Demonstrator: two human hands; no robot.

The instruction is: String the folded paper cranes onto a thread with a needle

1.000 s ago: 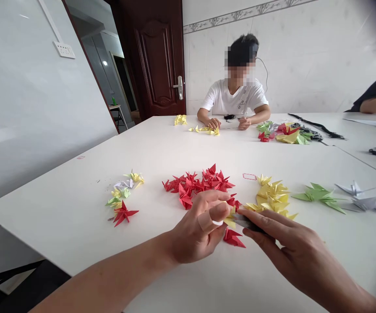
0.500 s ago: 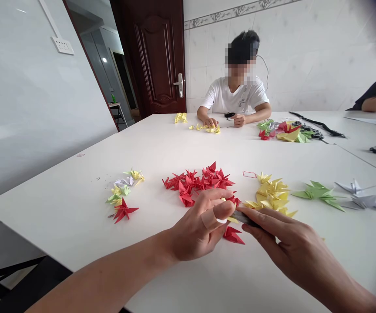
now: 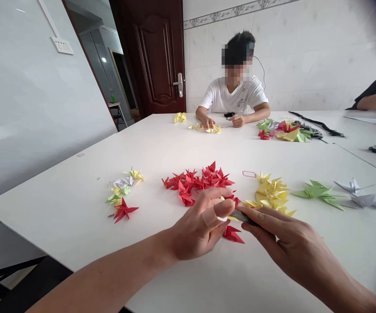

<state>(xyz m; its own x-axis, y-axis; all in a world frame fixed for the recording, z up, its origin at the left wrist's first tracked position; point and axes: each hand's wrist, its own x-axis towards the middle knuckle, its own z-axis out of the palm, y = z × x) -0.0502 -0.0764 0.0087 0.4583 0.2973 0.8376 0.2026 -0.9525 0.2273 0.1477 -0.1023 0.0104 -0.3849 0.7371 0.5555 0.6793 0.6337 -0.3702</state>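
My left hand (image 3: pixel 194 230), with a band round one finger and something white beside it, is closed on a piece of folded yellow paper (image 3: pixel 233 218), mostly hidden by the fingers. Between the thumb and fingers of my right hand (image 3: pixel 289 237) is a flat dark grey tool (image 3: pixel 245 218); its tip reaches the yellow paper, and its kind cannot be made out. Just below the fingers lies a red paper crane (image 3: pixel 234 235). Beyond my left hand is a pile of red paper cranes (image 3: pixel 188 180), and yellow paper cranes (image 3: pixel 273 191) lie beyond my right hand.
Green (image 3: pixel 318 194) and white paper cranes (image 3: pixel 372 201) rest at the right. A short row of mixed cranes (image 3: pixel 122 191) lies left. Across the white table (image 3: pixel 93 248) sits a person (image 3: pixel 232 98) handling yellow cranes, near a colourful heap (image 3: pixel 287 130) and black cords (image 3: pixel 318 124).
Both my hands stay almost where they were, still together at the yellow paper. The person across has shifted slightly, with a small movement of the hand over the yellow cranes.
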